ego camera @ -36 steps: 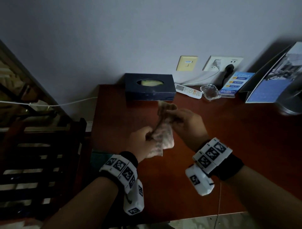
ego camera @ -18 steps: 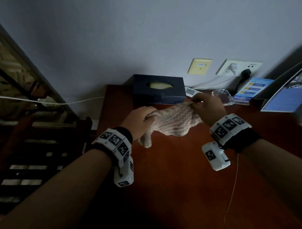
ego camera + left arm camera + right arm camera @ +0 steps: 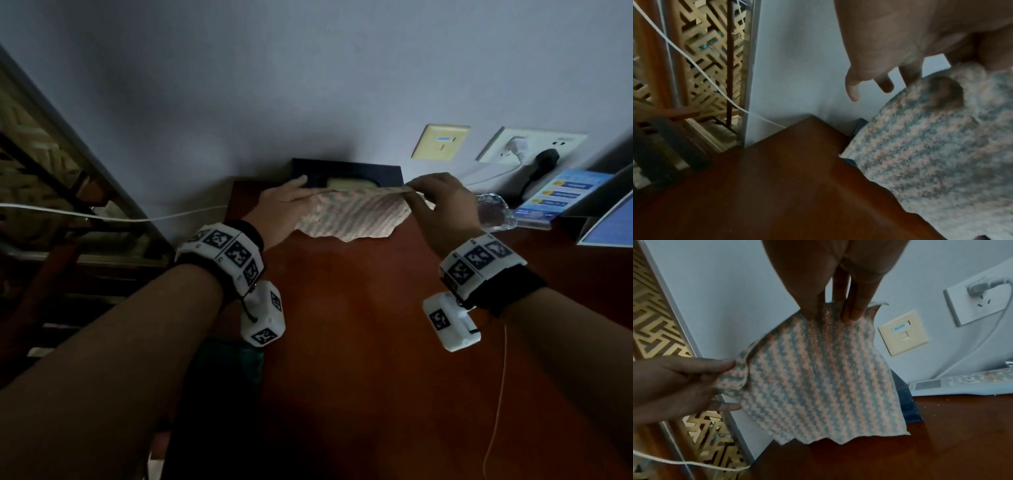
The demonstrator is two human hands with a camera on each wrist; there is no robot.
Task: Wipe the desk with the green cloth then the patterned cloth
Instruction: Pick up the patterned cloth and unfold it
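Note:
The patterned cloth (image 3: 352, 219), striped pink and grey, hangs spread out between both hands above the far end of the red-brown desk (image 3: 359, 342). My left hand (image 3: 301, 195) pinches its left corner (image 3: 731, 374) between thumb and fingers. My right hand (image 3: 416, 192) pinches the top edge near the right corner (image 3: 830, 313). The cloth's lower edge hangs free just over the wood (image 3: 931, 162). A dark green fabric shape (image 3: 229, 363), possibly the green cloth, lies off the desk's left edge under my left wrist.
A dark blue tissue box (image 3: 342, 169) stands against the wall right behind the cloth. A remote (image 3: 962, 382), a glass dish (image 3: 493, 212) and a blue leaflet (image 3: 561, 195) sit at the back right under the wall sockets (image 3: 531, 147). A white cable (image 3: 102, 216) runs left.
The cloth was bunched between my hands near the desk's middle. My hands have moved apart and toward the wall, and the cloth now hangs spread flat in front of the tissue box.

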